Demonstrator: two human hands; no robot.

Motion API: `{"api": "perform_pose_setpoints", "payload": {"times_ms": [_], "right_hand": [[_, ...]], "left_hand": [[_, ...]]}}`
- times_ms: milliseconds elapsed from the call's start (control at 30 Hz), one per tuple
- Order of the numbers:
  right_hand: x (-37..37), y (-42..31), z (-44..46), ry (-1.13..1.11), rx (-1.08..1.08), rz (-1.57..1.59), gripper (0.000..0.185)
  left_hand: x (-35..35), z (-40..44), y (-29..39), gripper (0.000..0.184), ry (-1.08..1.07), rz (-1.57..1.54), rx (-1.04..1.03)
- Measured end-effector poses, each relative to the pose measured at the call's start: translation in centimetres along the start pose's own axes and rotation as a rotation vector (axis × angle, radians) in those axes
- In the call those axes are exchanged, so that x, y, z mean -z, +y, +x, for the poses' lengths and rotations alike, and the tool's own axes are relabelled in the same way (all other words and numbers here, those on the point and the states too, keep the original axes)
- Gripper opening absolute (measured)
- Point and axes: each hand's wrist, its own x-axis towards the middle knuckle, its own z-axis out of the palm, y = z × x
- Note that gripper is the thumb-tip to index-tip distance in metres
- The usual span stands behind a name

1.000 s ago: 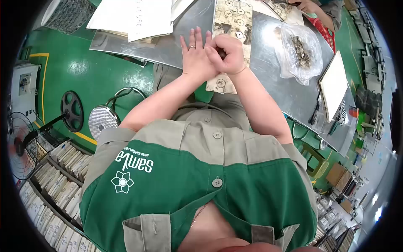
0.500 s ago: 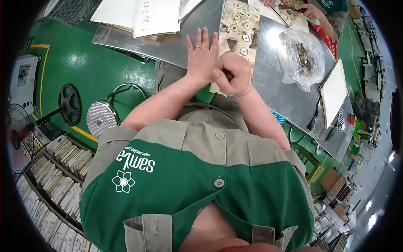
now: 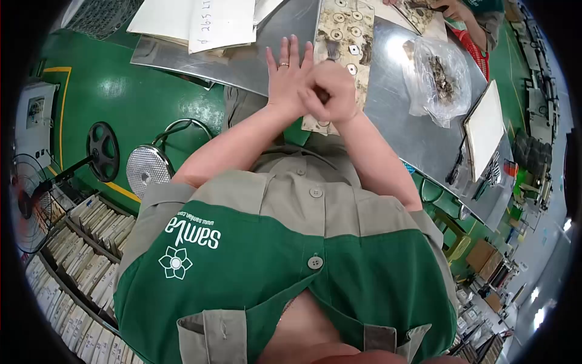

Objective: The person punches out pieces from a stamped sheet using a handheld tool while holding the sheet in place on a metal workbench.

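A long board (image 3: 344, 27), stained and covered with rings and small holes, lies on the metal table and juts over its near edge. My left hand (image 3: 288, 77) is spread flat at the board's left edge, fingers pointing away from me. My right hand (image 3: 332, 91) is a fist above the board, close beside the left hand. It is wrapped round what looks like a scraper; a dark handle end shows in the fist and a dark blade shape (image 3: 332, 50) beyond it. The fist hides most of this tool.
A clear plastic bag (image 3: 441, 82) with dark scraps lies on the metal table (image 3: 394, 91) to the right. Beyond it is a red basket (image 3: 470, 50) and another person's hand (image 3: 453, 11). White sheets (image 3: 221, 24) lie at the left, a white panel (image 3: 485, 130) at the right.
My right fist has moved slightly away from me and left along the board, closer to my left hand. The left hand stays spread at the board's edge.
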Motion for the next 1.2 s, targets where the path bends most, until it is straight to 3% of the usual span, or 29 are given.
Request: {"api": "perform_pose_setpoints", "payload": {"times_ms": [67,100,167,200,300,367,467,1000,1100,1200], "right_hand": [[-0.5,-0.9,-0.5,-0.011,0.033,0.069,0.016],[-0.6,-0.2,-0.2,-0.013,0.031,0.075,0.016],[-0.4,1.4,0.4,0.01,0.031,0.026,0.016],[-0.3,1.1,0.9,0.036,-0.011,0.012,0.017],[-0.6,0.1,0.1,0.018,0.041,0.013,0.019],[-1.0,-1.0,-0.8,-0.035,0.023,0.093,0.019],[-1.1,0.8,0.3,0.018,0.03,0.028,0.016],[-1.4,0.8,0.7,0.011,0.061,0.014,0.016],[-1.4,-0.2,0.6,0.046,-0.026,0.011,0.017],[-1.8,-0.6,0.3,0.016,0.068,0.081,0.018]], "left_hand": [[-1.7,0.3,-0.5,0.095,0.081,0.269,-0.018],[-0.8,0.1,-0.5,0.095,0.076,0.271,-0.013],[2.3,0.2,0.2,0.085,-0.095,-0.047,0.017],[3.0,0.1,0.6,0.079,-0.073,-0.125,0.035],[1.3,0.2,-0.1,0.082,-0.059,-0.095,0.018],[-0.1,0.3,-0.1,0.081,-0.053,0.143,0.009],[1.1,0.1,0.2,0.079,-0.065,0.01,0.007],[1.5,0.0,0.2,0.083,-0.111,0.114,0.011],[1.5,0.0,0.0,0.083,-0.095,0.077,0.009],[0.5,0.5,-0.3,0.083,-0.076,0.162,0.014]]}}
